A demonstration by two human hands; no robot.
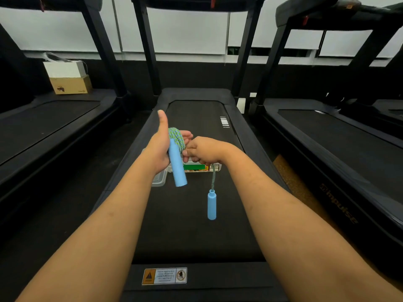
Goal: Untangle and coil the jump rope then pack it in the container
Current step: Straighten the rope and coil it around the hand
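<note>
My left hand [160, 147] grips one light blue handle [177, 165] of the jump rope, thumb pointing up. Green-and-blue rope is wound into a coil [177, 137] around the fingers above that handle. My right hand [204, 151] is closed on the rope just right of the coil. From it a short length of rope hangs down to the second blue handle [211, 204], which dangles free above the belt. A clear plastic container [160, 180] with a green label lies on the belt beneath my hands, mostly hidden by them.
I stand over a black treadmill belt [192, 232] with side rails. More treadmills flank it left and right. Cardboard boxes [69, 80] sit on the left one, far back. A warning sticker [164, 276] marks the near edge.
</note>
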